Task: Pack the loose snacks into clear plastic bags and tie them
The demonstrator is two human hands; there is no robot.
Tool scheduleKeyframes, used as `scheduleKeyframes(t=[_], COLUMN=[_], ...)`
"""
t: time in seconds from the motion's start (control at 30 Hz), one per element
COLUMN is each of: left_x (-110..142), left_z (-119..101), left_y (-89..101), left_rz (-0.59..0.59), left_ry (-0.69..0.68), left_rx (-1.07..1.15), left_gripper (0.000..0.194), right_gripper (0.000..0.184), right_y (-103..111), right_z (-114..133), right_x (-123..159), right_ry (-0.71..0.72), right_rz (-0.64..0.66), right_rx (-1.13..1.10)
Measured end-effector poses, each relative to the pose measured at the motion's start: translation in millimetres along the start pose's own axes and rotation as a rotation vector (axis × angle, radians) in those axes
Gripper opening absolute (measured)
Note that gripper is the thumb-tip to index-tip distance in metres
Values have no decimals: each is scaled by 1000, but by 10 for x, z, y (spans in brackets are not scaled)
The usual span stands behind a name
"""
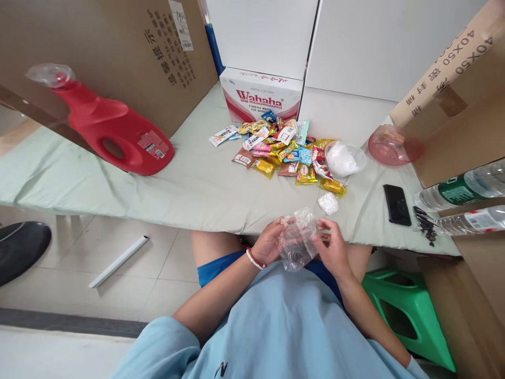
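Blue shirt (276,321) lowest; clear bag (299,245) between left hand (270,245), right hand (332,247), touching fingers (281,223).

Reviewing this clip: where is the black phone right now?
In the head view, the black phone lies on the table toward the right, just left of the clear plastic bottles.

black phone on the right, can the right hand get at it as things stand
Probably yes: nothing seems to stand between the right hand and the phone, though that hand is busy at the clear plastic bag.
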State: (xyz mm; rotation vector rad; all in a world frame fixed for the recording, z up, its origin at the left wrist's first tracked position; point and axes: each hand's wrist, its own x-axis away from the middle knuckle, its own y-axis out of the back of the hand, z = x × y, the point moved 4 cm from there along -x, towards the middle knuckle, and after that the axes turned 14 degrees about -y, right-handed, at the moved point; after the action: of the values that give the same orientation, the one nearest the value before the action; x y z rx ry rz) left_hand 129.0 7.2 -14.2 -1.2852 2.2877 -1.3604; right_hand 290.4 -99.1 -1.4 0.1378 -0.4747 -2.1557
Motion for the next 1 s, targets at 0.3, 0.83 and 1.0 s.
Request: scheduleKeyframes(t=[0.3, 0.83, 1.0], left_x=[24, -93, -173], left_z=[-73, -237, -407], left_y=[102, 333, 378], left_rz=[28, -96, -109], left_ry=[-24, -279, -346], left_rx=[-65, -581, -589], left_gripper=[30, 51, 53], right_gripper=[38, 39, 35], right_y=[-181, 70, 447], right_z=[-99, -190, -215], right_x=[-135, -399, -576], right_ry=[-324, -481, -383], right_rz=[272, 248, 53], right_rx=[-411, -478, -470])
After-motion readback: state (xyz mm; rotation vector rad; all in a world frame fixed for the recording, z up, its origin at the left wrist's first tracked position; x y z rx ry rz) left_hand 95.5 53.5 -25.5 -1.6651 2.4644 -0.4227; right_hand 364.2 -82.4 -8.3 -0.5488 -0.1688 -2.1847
